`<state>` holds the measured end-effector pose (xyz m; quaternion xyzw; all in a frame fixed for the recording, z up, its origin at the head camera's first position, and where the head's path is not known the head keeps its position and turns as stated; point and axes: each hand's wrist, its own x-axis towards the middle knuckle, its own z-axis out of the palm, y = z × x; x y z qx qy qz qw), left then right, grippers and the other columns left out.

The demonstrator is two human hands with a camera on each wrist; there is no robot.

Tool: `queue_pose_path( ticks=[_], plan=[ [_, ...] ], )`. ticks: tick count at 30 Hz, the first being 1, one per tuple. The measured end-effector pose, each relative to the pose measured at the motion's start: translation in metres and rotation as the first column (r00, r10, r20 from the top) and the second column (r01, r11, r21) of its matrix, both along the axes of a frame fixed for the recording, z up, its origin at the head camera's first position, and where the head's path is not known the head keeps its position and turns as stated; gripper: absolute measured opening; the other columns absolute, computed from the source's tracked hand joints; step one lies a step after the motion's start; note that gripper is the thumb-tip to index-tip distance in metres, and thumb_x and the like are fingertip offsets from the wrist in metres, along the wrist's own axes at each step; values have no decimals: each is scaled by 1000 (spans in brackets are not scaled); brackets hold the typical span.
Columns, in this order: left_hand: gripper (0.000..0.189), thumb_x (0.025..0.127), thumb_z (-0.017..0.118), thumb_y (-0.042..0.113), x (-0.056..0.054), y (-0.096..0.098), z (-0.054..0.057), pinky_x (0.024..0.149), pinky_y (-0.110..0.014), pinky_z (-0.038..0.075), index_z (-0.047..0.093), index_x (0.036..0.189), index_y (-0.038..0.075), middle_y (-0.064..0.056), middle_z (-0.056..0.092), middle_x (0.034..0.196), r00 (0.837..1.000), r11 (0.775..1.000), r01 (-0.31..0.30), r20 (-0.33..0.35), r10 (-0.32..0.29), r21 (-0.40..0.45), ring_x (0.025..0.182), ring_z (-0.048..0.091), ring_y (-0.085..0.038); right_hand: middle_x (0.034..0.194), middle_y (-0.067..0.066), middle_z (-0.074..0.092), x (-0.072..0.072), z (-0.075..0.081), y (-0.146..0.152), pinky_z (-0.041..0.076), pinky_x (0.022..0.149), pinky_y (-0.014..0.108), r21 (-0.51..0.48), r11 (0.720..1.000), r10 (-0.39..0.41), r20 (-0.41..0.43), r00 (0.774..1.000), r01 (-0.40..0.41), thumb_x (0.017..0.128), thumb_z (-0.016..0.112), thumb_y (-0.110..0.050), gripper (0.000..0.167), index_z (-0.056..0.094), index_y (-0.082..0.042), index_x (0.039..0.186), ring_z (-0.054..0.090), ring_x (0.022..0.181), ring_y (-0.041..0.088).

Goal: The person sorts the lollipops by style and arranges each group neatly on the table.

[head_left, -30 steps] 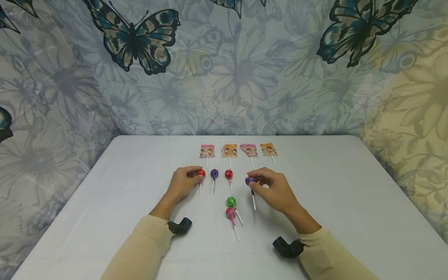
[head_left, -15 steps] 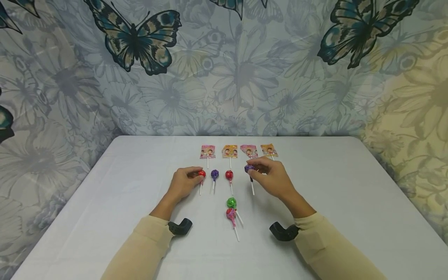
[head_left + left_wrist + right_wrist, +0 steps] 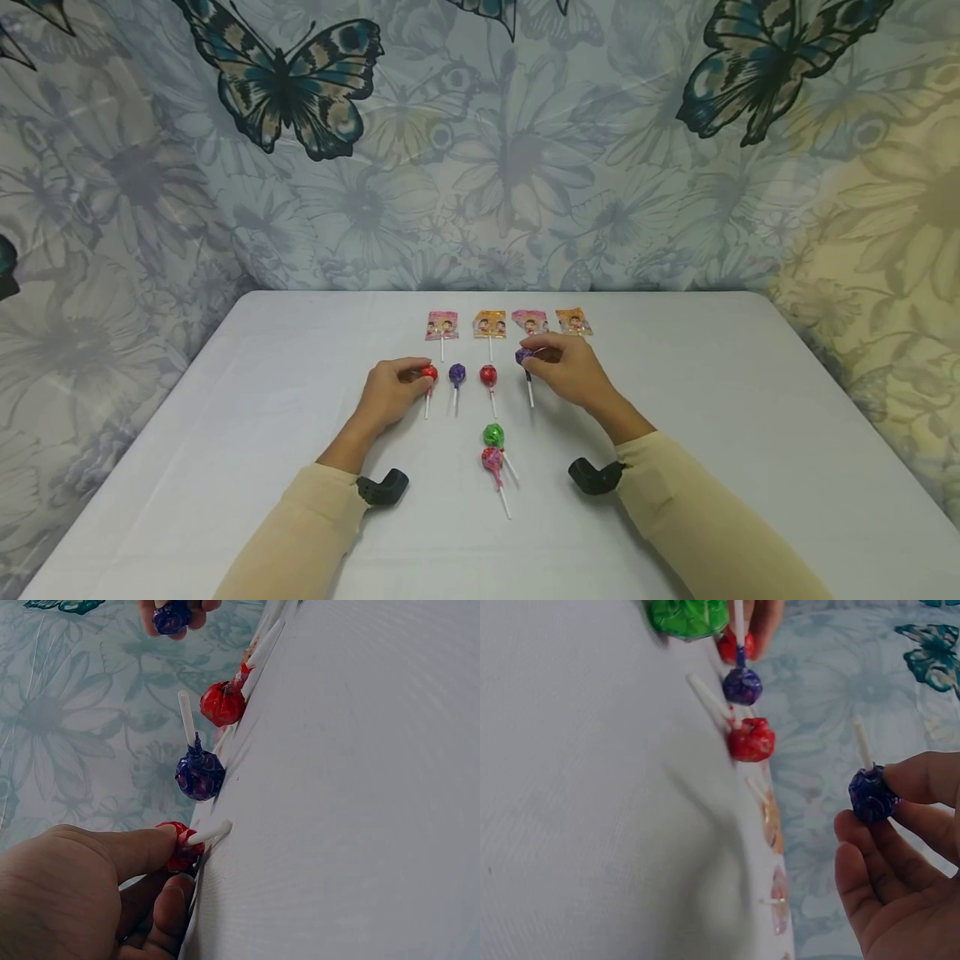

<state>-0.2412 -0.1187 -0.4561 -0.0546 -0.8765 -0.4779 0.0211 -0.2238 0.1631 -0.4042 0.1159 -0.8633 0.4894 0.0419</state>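
Note:
My left hand [image 3: 390, 393] pinches the head of a red lollipop [image 3: 180, 851] at the left end of a row on the table. Between thumb and fingers, my right hand [image 3: 572, 372] holds a purple lollipop [image 3: 873, 795] by its wrapped head; in the right wrist view it is raised off the cloth. Between the hands lie another purple lollipop [image 3: 457, 374] and a second red lollipop [image 3: 488, 375], sticks pointing toward me. Nearer to me a pink lollipop [image 3: 492, 459] lies against a green lollipop [image 3: 493, 434].
Behind the row lie several flat-wrapped lollipops, among them a pink packet [image 3: 442, 325] and an orange packet [image 3: 573, 322]. They rest on a white-covered table [image 3: 225, 433]. A butterfly-patterned backdrop [image 3: 517, 167] rises at the far edge.
My right hand has moved away from me and slightly left with the purple lollipop, ending level with the row. The left hand stays on the red lollipop.

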Motion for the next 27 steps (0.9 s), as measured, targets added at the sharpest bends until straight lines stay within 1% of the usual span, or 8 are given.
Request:
queue_pose_path(
  ticks=[6, 13, 18, 23, 27],
  plan=[
    [29, 84, 75, 7, 1, 0, 0, 71, -33, 45, 73, 113, 7, -4, 66, 90, 1000, 1000, -1, -5, 1, 8, 81, 56, -19, 106, 12, 68, -8, -8, -3, 53, 78, 37, 13, 1000, 6, 61, 998, -6, 87, 69, -4, 24, 70, 0, 110, 66, 93, 24],
    [29, 84, 75, 8, 1, 0, 0, 70, -33, 45, 73, 113, 8, -4, 65, 89, 1000, 1000, -1, -4, 1, -1, 80, 55, -19, 104, 9, 68, -13, -14, -7, 53, 73, 35, 69, 998, -13, 123, 992, 5, 87, 69, -7, 22, 71, -2, 108, 66, 90, 22],
    [29, 84, 75, 7, 0, 1, 0, 70, -33, 45, 73, 113, 7, -4, 65, 89, 1000, 1000, 5, -13, -5, -2, 80, 54, -19, 100, 9, 69, -17, -16, -7, 52, 68, 34, 116, 993, -11, 137, 990, -5, 87, 69, -7, 20, 71, -2, 107, 66, 88, 22],
    [28, 84, 75, 8, 1, 1, 2, 70, -33, 45, 73, 113, 7, -4, 65, 88, 1000, 1000, 2, -11, -2, -9, 80, 54, -19, 99, 8, 69, -20, -20, -7, 51, 68, 33, 153, 988, -19, 145, 989, -3, 87, 70, -9, 20, 72, -4, 106, 66, 88, 22],
    [28, 84, 75, 8, 2, 1, 0, 69, -33, 45, 73, 112, 7, -3, 65, 87, 1000, 1000, 1, -7, -1, -7, 79, 55, -19, 99, 8, 69, -21, -24, -8, 52, 68, 33, 180, 984, -13, 129, 992, -11, 87, 70, -10, 20, 72, -4, 105, 65, 88, 22]
  ],
)
